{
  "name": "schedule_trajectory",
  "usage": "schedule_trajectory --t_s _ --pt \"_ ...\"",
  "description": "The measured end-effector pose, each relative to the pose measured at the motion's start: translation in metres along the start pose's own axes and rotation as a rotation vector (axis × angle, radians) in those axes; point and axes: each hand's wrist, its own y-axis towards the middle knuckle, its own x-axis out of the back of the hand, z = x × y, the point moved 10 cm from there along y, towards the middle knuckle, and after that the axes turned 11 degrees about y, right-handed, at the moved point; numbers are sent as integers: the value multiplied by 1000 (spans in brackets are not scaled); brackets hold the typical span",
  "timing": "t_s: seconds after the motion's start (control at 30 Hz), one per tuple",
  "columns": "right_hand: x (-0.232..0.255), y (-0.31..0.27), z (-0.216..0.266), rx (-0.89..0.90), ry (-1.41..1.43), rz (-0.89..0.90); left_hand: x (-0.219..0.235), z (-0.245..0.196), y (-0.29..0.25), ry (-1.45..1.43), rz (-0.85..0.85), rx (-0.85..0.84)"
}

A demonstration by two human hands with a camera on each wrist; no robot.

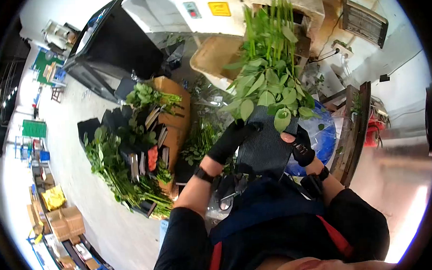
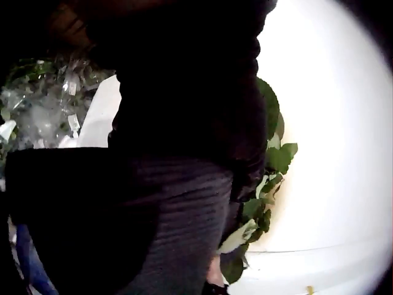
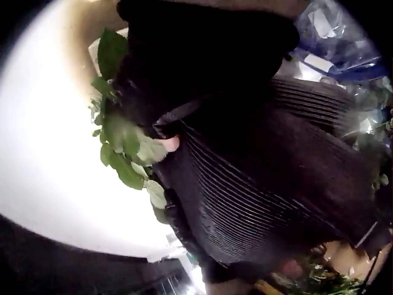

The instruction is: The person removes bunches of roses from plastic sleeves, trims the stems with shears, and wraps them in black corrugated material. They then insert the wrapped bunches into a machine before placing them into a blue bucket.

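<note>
A bunch of long green leafy stems [image 1: 271, 79] lies ahead of me, its bare stem ends pointing away. Round its near end is a black corrugated wrap [image 1: 265, 149], which hides whatever is inside. My left hand [image 1: 233, 140], in a black glove, grips the wrap's left edge with the thumb on top. At the opposite edge my right hand [image 1: 301, 146] holds the wrap, its bare thumb tip lying on the ribbed face. The right wrist view shows the ribbed wrap [image 3: 239, 209] close up beside leaves [image 3: 126, 169]. Dark glove and wrap fill much of the left wrist view.
Several black-wrapped leafy bunches [image 1: 125, 153] are piled to the left against a brown cardboard sheet [image 1: 177, 122]. Behind stand a black bin [image 1: 116, 47], a beige tub [image 1: 215, 55] and a white machine [image 1: 248, 1]. A blue round container [image 1: 322, 140] sits right of the wrap.
</note>
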Motion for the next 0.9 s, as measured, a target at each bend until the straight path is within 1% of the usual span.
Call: schedule_trajectory --t_s 0.07,0.1,0.13,0.17,0.2,0.23,0.27,0.3,0.33,0.37,0.4,0.43,0.47,0.5,0.53,0.57,0.6,0.63,0.67,0.7,0.73,0.77,0.83,0.9 --pt "48 19 -26 -36 -126 -80 -4 40 47 -67 84 116" --pt "66 22 -31 -60 -189 -121 -8 54 64 -103 124 178" --pt "40 18 -14 -75 -277 -89 -8 59 73 -113 80 160" --pt "28 15 0 14 -225 -118 -8 66 73 -122 34 141" --pt "45 18 -15 -17 -151 -118 -5 68 75 -128 -13 121" --pt "40 22 -17 -55 -74 -121 -5 69 75 -111 8 158" --pt "40 19 -17 -152 -198 -172 -2 69 74 -93 30 196" --pt "47 24 -25 -177 -209 -167 0 69 74 -74 53 232" --pt "54 26 -37 -203 -219 -163 4 67 76 -17 54 207" --pt "61 27 -46 -228 -231 -158 9 60 81 94 54 139" --pt "53 28 -31 -117 -337 -177 14 47 84 203 50 68" --pt "43 35 -19 -34 -262 -170 16 29 85 311 43 0" --pt "36 47 -6 48 -188 -162 18 15 92 237 35 -4" --pt "34 61 7 127 -115 -154 19 -12 106 160 25 -9" --pt "43 89 7 76 167 -69 25 -30 126 82 14 -12" --pt "31 111 43 180 -188 -13 36 -46 157 259 18 -156" --pt "19 132 80 304 -536 4 33 -73 180 197 40 -84" --pt "15 159 102 262 -311 2 31 -99 203 136 57 -11" --pt "12 187 125 227 -84 -8 39 -114 239 152 90 -198" --pt "7 206 152 329 -286 31 39 -149 251 85 96 -320" --pt "3 225 178 445 -496 49 35 -154 264 -145 108 -47" --pt "-2 242 204 568 -688 48 48 -154 297 41 86 -16" --pt "-13 260 224 526 -691 -16 63 -160 336 155 62 -63" --pt "11 286 222 603 -699 24 75 -159 367 221 18 -158"
